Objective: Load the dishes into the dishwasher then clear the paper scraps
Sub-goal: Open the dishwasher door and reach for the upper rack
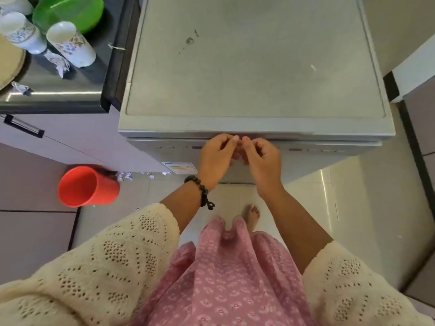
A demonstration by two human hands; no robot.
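A grey dishwasher (pixel 254 67) stands in front of me with its door (pixel 329 151) closed. My left hand (pixel 217 156) and my right hand (pixel 262 158) meet at the middle of the door's top edge. Their fingers are curled and the fingertips hook at the seam under the lid. On the dark counter at the upper left stand two patterned white cups (pixel 70 44) (pixel 22 31) and a green bowl (pixel 68 11). Crumpled paper scraps (pixel 58 62) lie beside the cups, and more paper scraps (pixel 127 176) lie on the floor by the dishwasher's base.
A red bin (pixel 87 187) lies tipped on the floor to the left, its mouth facing me. A round woven mat (pixel 9 62) overhangs the counter's left side. A cabinet handle (pixel 23 125) sits below the counter. A wall corner (pixel 414 67) stands to the right.
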